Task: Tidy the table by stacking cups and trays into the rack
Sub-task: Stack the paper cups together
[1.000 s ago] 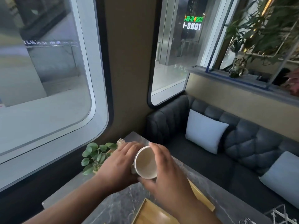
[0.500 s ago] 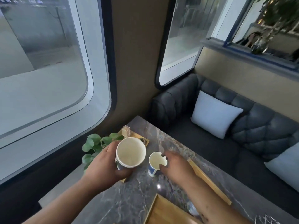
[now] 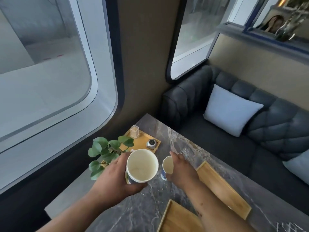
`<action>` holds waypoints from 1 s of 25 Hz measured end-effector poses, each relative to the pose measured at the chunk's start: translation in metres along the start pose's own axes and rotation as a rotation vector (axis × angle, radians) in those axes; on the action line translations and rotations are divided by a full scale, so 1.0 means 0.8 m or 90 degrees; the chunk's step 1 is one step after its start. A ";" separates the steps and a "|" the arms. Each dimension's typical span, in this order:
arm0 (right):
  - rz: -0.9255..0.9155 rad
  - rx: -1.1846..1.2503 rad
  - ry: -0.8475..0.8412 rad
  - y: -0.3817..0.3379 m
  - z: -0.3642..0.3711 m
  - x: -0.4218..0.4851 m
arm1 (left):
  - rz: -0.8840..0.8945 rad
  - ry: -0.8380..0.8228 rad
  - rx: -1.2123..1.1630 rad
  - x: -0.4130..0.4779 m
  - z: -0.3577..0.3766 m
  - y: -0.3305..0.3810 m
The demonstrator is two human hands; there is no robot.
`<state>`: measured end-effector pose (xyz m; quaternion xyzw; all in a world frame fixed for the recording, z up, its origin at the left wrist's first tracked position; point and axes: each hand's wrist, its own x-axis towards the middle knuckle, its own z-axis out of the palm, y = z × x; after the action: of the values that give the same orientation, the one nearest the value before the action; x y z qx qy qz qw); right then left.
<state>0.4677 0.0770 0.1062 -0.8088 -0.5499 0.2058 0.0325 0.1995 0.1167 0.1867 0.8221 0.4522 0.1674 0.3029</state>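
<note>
Head view: we see left hand (image 3: 115, 181) fingers curled around the large cup (image 3: 142, 165); right hand (image 3: 181, 169) fingers wrapped on the small cup (image 3: 167, 165) standing on the counter (image 3: 147, 211).

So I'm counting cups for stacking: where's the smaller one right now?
Head view, centre: the smaller cup stands on the table, gripped by the right hand, just right of the bigger cup.

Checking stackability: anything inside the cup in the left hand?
The large cup in the left hand looks empty: pale inner wall and bottom, only a faint mark. Its outer base is hidden by the fingers.
</note>
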 end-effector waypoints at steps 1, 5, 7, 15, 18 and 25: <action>-0.003 0.012 0.012 0.001 -0.006 -0.006 | 0.007 -0.004 0.002 0.002 0.001 0.003; -0.029 0.076 0.116 0.008 -0.062 -0.045 | 0.029 -0.025 0.004 0.014 0.005 0.024; -0.057 0.096 0.203 0.013 -0.100 -0.078 | 0.040 -0.024 0.002 0.020 0.013 0.039; -0.175 0.157 0.501 0.044 -0.263 -0.277 | 0.070 0.023 0.044 0.034 0.031 0.139; -0.199 0.155 0.549 0.059 -0.298 -0.354 | 0.087 0.039 0.053 0.031 0.032 0.189; -0.248 0.105 0.533 0.124 -0.314 -0.504 | 0.242 0.089 0.063 -0.038 0.041 0.369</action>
<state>0.5223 -0.2821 0.4279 -0.6988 -0.6127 -0.1050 0.3540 0.3909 -0.0407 0.3534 0.8930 0.3164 0.2557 0.1925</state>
